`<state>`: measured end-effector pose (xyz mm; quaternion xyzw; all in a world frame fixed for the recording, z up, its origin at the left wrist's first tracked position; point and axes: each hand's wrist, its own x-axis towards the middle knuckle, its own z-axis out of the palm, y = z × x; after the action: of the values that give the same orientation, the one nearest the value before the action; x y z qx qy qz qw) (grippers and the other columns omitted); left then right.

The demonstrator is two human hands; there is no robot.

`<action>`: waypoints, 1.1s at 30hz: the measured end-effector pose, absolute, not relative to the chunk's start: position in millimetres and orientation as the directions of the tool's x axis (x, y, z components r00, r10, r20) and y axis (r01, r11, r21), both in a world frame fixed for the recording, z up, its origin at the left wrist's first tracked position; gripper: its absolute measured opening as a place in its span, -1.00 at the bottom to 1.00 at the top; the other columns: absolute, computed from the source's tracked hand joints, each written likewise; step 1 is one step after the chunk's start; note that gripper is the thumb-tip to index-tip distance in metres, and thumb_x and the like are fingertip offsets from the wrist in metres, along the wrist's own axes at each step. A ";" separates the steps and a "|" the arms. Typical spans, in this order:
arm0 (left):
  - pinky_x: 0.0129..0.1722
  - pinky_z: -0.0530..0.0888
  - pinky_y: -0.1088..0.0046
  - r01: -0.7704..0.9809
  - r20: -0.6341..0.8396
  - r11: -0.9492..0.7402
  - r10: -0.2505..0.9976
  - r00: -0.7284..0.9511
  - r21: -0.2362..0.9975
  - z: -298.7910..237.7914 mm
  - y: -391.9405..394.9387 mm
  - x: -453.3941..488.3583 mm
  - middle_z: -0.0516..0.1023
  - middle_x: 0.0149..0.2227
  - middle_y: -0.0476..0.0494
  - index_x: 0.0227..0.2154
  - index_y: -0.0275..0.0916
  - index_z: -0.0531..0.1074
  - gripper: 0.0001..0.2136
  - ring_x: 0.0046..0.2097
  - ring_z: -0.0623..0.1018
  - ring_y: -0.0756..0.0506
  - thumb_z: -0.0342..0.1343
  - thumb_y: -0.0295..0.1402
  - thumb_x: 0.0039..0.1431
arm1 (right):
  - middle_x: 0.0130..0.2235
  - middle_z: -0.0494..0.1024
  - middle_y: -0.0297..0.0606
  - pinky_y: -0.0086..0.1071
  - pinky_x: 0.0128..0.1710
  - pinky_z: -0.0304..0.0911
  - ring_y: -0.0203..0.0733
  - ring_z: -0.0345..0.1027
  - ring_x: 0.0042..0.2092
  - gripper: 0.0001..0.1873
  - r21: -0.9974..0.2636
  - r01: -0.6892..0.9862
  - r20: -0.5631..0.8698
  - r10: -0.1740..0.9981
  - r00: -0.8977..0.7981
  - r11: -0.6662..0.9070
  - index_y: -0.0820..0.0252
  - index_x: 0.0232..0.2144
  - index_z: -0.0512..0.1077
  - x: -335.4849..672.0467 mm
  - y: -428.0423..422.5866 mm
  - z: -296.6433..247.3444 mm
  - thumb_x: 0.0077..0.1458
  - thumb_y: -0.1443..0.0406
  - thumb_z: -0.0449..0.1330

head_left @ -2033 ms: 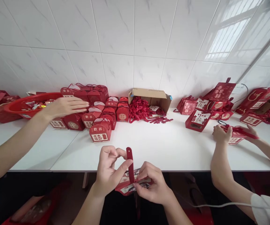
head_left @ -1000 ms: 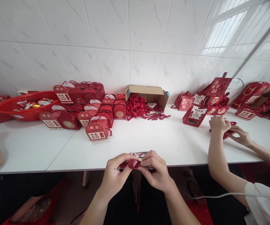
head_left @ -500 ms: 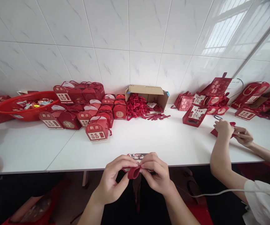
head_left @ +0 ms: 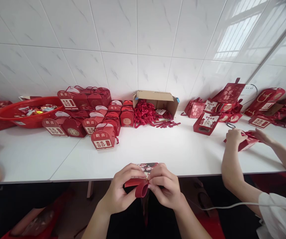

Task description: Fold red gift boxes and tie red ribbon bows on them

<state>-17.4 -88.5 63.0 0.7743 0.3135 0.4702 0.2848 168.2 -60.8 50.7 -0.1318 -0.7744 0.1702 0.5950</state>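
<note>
My left hand [head_left: 123, 189] and my right hand [head_left: 166, 186] meet at the near edge of the white table [head_left: 157, 149]. Together they pinch a flat red gift box [head_left: 146, 167] with a printed picture on it. A red ribbon strap [head_left: 141, 189] curls into a loop between my thumbs and fingers. Both hands are closed around the box and strap. The lower part of the box is hidden behind my fingers.
Several finished red gift boxes [head_left: 103, 137] stand at the back left beside a red basin [head_left: 26, 113]. A cardboard box [head_left: 157, 101] spills red ribbons. On the right, another person's hands [head_left: 234, 137] hold a red box [head_left: 247, 142]. More red bags [head_left: 229, 94] lie beyond.
The strap stood upright two seconds ago; now it is bent into a loop at the box. The person at the left has drawn their arm back. The person at the right keeps turning their box.
</note>
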 end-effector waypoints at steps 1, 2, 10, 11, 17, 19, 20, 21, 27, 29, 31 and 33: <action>-0.20 0.45 0.39 0.206 0.550 -0.640 0.753 0.362 0.741 63.0 -88.4 -17.2 0.46 -0.23 -0.15 -0.18 -0.19 0.41 -0.75 -0.20 0.49 -0.07 0.12 -0.55 0.07 | -0.38 0.45 -0.27 -0.25 -0.34 0.29 -0.24 0.35 -0.37 -0.84 -0.420 -0.001 0.877 0.406 -0.256 0.907 0.14 -0.29 0.35 167.9 -61.2 50.7 0.09 0.47 0.14; -0.22 0.45 0.40 0.194 0.550 -0.638 0.753 0.362 0.745 63.2 -88.4 -17.0 0.46 -0.24 -0.14 -0.19 -0.19 0.41 -0.76 -0.22 0.49 -0.07 0.13 -0.54 0.07 | -0.38 0.45 -0.27 -0.25 -0.34 0.29 -0.24 0.34 -0.37 -0.85 -0.420 -0.006 0.878 0.404 -0.256 0.908 0.14 -0.30 0.35 167.6 -61.5 50.6 0.09 0.47 0.14; -0.30 0.43 0.41 0.127 0.582 -0.652 0.735 0.348 0.748 60.9 -88.7 -16.4 0.49 -0.35 -0.14 -0.26 -0.21 0.40 -0.84 -0.31 0.46 -0.05 0.14 -0.51 0.07 | -0.38 0.45 -0.26 -0.25 -0.35 0.29 -0.23 0.34 -0.37 -0.83 -0.435 -0.032 0.869 0.411 -0.276 0.900 0.13 -0.27 0.35 166.2 -65.2 50.4 0.08 0.46 0.14; -0.30 0.43 0.40 0.121 0.584 -0.651 0.736 0.341 0.750 60.5 -88.7 -16.3 0.49 -0.35 -0.14 -0.27 -0.21 0.40 -0.85 -0.31 0.46 -0.06 0.14 -0.50 0.08 | -0.39 0.45 -0.26 -0.25 -0.35 0.29 -0.23 0.33 -0.38 -0.82 -0.434 -0.031 0.870 0.410 -0.275 0.900 0.12 -0.27 0.35 166.0 -65.6 50.6 0.08 0.46 0.14; -0.29 0.45 0.39 0.110 0.588 -0.644 0.745 0.314 0.757 59.2 -88.9 -15.9 0.51 -0.36 -0.16 -0.32 -0.23 0.41 -0.91 -0.31 0.48 -0.06 0.15 -0.48 0.09 | -0.41 0.44 -0.28 -0.23 -0.35 0.27 -0.24 0.33 -0.39 -0.83 -0.412 -0.007 0.878 0.396 -0.268 0.911 0.11 -0.27 0.35 165.6 -66.2 50.5 0.10 0.45 0.13; -0.29 0.46 0.39 0.101 0.588 -0.640 0.749 0.305 0.762 57.8 -89.0 -16.1 0.52 -0.36 -0.15 -0.33 -0.22 0.42 -0.90 -0.31 0.49 -0.06 0.16 -0.50 0.08 | -0.41 0.43 -0.28 -0.23 -0.35 0.27 -0.24 0.32 -0.39 -0.83 -0.412 -0.009 0.878 0.394 -0.272 0.911 0.12 -0.27 0.35 165.4 -65.9 49.1 0.09 0.46 0.14; -0.29 0.46 0.40 0.096 0.588 -0.637 0.751 0.300 0.765 56.7 -89.0 -16.3 0.52 -0.36 -0.15 -0.33 -0.22 0.43 -0.90 -0.31 0.50 -0.06 0.16 -0.51 0.08 | -0.41 0.43 -0.27 -0.23 -0.35 0.27 -0.24 0.32 -0.38 -0.84 -0.414 -0.011 0.877 0.396 -0.272 0.910 0.12 -0.28 0.35 165.1 -65.7 48.1 0.09 0.46 0.13; -0.29 0.47 0.40 0.094 0.586 -0.633 0.755 0.295 0.769 55.6 -88.9 -16.4 0.53 -0.36 -0.14 -0.34 -0.22 0.43 -0.90 -0.31 0.51 -0.06 0.16 -0.52 0.08 | -0.40 0.43 -0.27 -0.23 -0.35 0.28 -0.24 0.31 -0.38 -0.84 -0.419 -0.012 0.875 0.400 -0.272 0.908 0.12 -0.28 0.35 164.8 -65.5 47.0 0.10 0.46 0.13; -0.29 0.50 0.41 0.175 0.559 -0.601 0.795 0.238 0.780 50.2 -87.7 -17.2 0.56 -0.39 -0.12 -0.36 -0.25 0.46 -0.90 -0.32 0.54 -0.06 0.14 -0.55 0.08 | -0.39 0.46 -0.26 -0.26 -0.33 0.33 -0.22 0.35 -0.36 -0.89 -0.556 -0.016 0.799 0.529 -0.285 0.831 0.14 -0.31 0.36 165.4 -64.8 42.9 0.09 0.42 0.18; -0.31 0.51 0.43 0.236 0.550 -0.597 0.801 0.238 0.767 49.0 -87.5 -18.3 0.56 -0.39 -0.13 -0.35 -0.25 0.47 -0.90 -0.31 0.54 -0.06 0.12 -0.55 0.10 | -0.36 0.49 -0.25 -0.29 -0.30 0.35 -0.21 0.38 -0.32 -0.86 -0.661 0.020 0.701 0.626 -0.343 0.750 0.14 -0.28 0.38 168.5 -64.5 44.7 0.06 0.40 0.22; -0.30 0.51 0.45 0.295 0.559 -0.616 0.787 0.261 0.730 47.7 -87.6 -19.8 0.56 -0.37 -0.13 -0.32 -0.25 0.46 -0.87 -0.29 0.55 -0.05 0.09 -0.57 0.12 | -0.31 0.51 -0.25 -0.32 -0.27 0.36 -0.21 0.40 -0.27 -0.76 -0.750 0.068 0.574 0.699 -0.427 0.658 0.13 -0.18 0.39 172.5 -63.6 48.3 0.05 0.38 0.24; -0.24 0.51 0.42 0.345 0.581 -0.651 0.759 0.293 0.676 46.5 -88.0 -21.3 0.56 -0.34 -0.13 -0.30 -0.24 0.45 -0.84 -0.25 0.55 -0.05 0.06 -0.59 0.13 | -0.28 0.51 -0.25 -0.34 -0.24 0.37 -0.22 0.41 -0.24 -0.66 -0.796 0.098 0.474 0.715 -0.514 0.598 0.11 -0.07 0.39 176.0 -62.2 52.6 0.06 0.38 0.23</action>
<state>-21.3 -88.0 46.5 0.7740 0.3568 0.4758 0.2175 176.0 -62.2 52.6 -0.2575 -0.7889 0.3673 0.4201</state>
